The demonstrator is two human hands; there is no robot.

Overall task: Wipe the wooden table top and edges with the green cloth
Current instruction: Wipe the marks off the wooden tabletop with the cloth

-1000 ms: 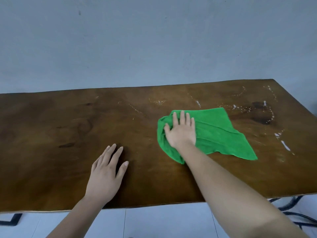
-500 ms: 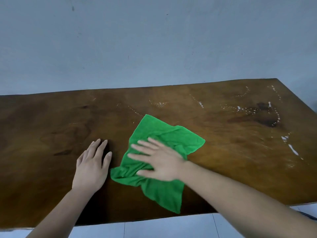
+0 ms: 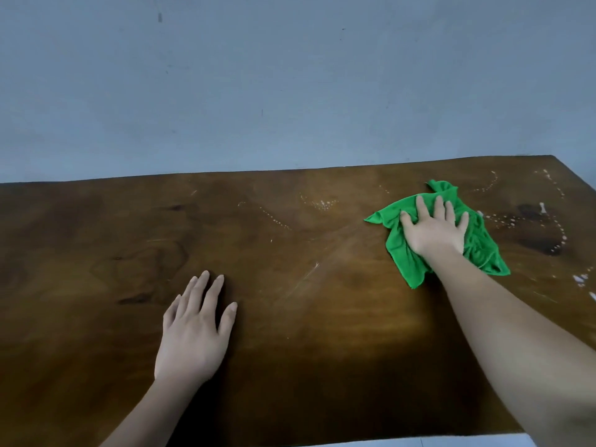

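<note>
The dark wooden table top (image 3: 290, 317) fills the lower half of the view. A crumpled green cloth (image 3: 480, 243) lies on it at the far right. My right hand (image 3: 432, 230) presses flat on the cloth with straight, spread fingers. My left hand (image 3: 196, 330) rests flat on the bare wood near the front left, fingers straight and pointing away from me. White droplets and a dark wet patch (image 3: 535, 221) mark the wood just right of the cloth. A faint streak runs diagonally across the middle of the table.
A plain grey-blue wall (image 3: 290, 91) stands right behind the table's far edge. The table's right corner (image 3: 554, 158) is at the upper right. A strip of pale floor (image 3: 419, 441) shows below the front edge.
My right hand has swept the green cloth from the front middle of the table back to the far right. My left hand stayed flat on the wood.
</note>
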